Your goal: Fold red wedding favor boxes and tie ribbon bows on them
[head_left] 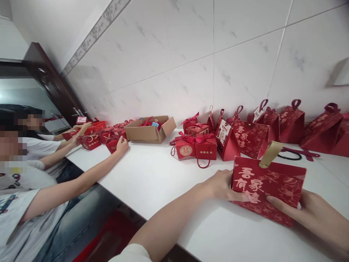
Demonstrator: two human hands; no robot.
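A red gift box (283, 182) with pale lettering and a flower print is held up over the white table in both my hands. A gold ribbon loop (271, 154) rises from its top edge. My left hand (225, 185) grips the box's left side, thumb lying across the lettering. On the right side, my right hand (305, 207) is wrapped round the box with its thumb on the front face. The fingers behind the box are hidden. Just beyond it stands a similar red box (249, 136) with white lettering.
Red handled boxes (291, 123) line the wall. A black ring (290, 154) and a dark red strap (309, 155) lie behind my box. Farther left are small ribboned boxes (185, 149), an open cardboard carton (143, 134), and co-workers' hands (122, 145) on red boxes.
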